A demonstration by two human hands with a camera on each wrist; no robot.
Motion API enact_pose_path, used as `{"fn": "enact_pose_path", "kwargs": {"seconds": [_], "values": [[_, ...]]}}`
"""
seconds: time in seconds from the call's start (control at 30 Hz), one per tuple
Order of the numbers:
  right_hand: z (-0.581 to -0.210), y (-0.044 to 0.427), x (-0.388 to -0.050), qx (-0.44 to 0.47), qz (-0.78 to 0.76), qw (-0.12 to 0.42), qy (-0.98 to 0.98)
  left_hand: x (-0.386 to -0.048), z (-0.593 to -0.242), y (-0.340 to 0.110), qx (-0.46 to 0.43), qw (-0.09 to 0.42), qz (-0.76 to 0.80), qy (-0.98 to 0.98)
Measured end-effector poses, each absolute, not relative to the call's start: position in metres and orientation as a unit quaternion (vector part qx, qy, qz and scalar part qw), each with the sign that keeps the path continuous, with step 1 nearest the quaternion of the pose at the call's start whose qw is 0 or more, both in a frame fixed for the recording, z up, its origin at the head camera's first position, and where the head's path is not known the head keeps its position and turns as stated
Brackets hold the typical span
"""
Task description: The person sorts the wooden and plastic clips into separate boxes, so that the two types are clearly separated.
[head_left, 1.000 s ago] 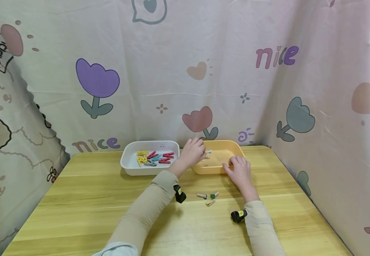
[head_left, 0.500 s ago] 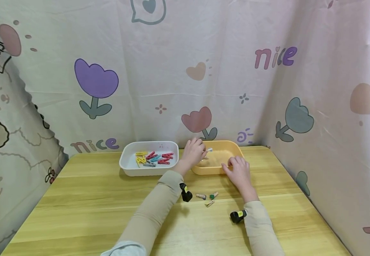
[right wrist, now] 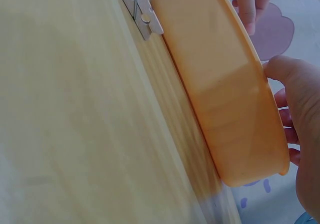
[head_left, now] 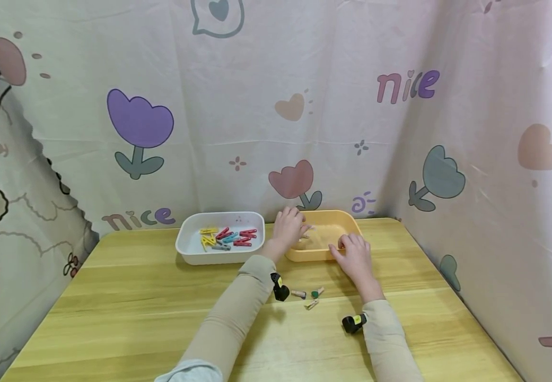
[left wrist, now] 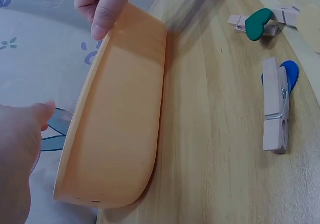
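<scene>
In the head view a yellow plastic tray (head_left: 318, 255) stands at the back of the table. My left hand (head_left: 287, 228) reaches over its left end with the fingers down inside, close to small wooden clothespins (head_left: 304, 236); whether it pinches one is hidden. At the near right rim my right hand (head_left: 356, 257) grips the tray, thumb outside and fingers inside, as the right wrist view of this hand (right wrist: 307, 94) shows. In front of the tray lie 3 wooden clothespins; the left wrist view shows one with a blue piece (left wrist: 272, 107) and one with a green heart (left wrist: 259, 24).
Left of the yellow tray stands a white tray (head_left: 218, 259) holding several red, yellow, blue and grey plastic clothespins (head_left: 225, 235). A patterned cloth (head_left: 237, 106) hangs right behind the wooden table (head_left: 137, 307). Each wrist wears a black camera (head_left: 280, 287).
My left forearm has shifted slightly right, and the left hand has turned a little over the yellow tray's left end. My right hand keeps its hold on the rim. The head view has drifted slightly.
</scene>
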State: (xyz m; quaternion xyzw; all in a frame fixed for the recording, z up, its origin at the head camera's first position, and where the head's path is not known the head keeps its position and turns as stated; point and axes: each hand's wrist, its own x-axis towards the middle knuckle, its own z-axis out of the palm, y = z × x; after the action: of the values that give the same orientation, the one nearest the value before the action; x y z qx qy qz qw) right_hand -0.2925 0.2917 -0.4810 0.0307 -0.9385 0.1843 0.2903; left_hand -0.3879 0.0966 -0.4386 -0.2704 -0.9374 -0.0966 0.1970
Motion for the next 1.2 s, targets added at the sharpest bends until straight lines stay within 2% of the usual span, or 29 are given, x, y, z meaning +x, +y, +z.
{"fn": "enact_pose_path", "kwargs": {"seconds": [0.17,0.9,1.2], "values": [[-0.481,0.292,-0.293,0.031,0.187,0.292,-0.937,-0.386,-0.439,0.095,-0.26,0.192,-0.093,-0.942],[-0.481,0.291,-0.292,0.028,0.189,0.292,-0.937,-0.37,-0.441,0.069,-0.318,0.26,-0.094,-0.907],[-0.48,0.291,-0.291,0.027,0.193,0.283,-0.939,-0.357,-0.442,0.055,-0.337,0.264,-0.078,-0.901]]}}
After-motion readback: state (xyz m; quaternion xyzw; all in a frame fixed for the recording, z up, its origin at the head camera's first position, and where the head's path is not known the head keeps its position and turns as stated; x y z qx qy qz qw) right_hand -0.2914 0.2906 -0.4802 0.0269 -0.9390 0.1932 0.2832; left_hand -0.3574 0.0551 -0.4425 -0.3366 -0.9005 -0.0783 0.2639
